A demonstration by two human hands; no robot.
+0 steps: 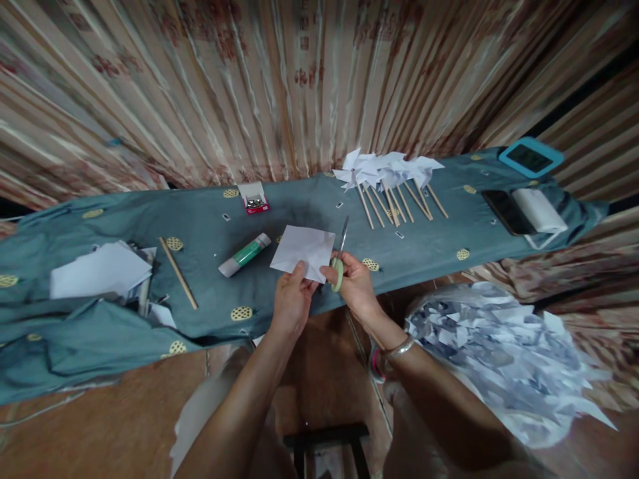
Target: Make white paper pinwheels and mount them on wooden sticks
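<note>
Paper square (pixel 302 247) held over the near table edge, scissors (pixel 339 265) in the right hand (pixel 358 285).
Square is pinched between thumb and fingers of the left hand (pixel 291 303); scissors are gripped by the curled right hand, blades pointed far, right thumb at the paper's right edge. Green-and-white tube (pixel 244 255) is placed just left; paper pinwheels (pixel 392 171) are laid far right, wooden stick (pixel 178 273) further left.

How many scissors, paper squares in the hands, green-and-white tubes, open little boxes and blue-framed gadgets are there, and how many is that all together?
Scissors: 1
Paper square in the hands: 1
Green-and-white tube: 1
Open little box: 1
Blue-framed gadget: 1
Total: 5
</note>
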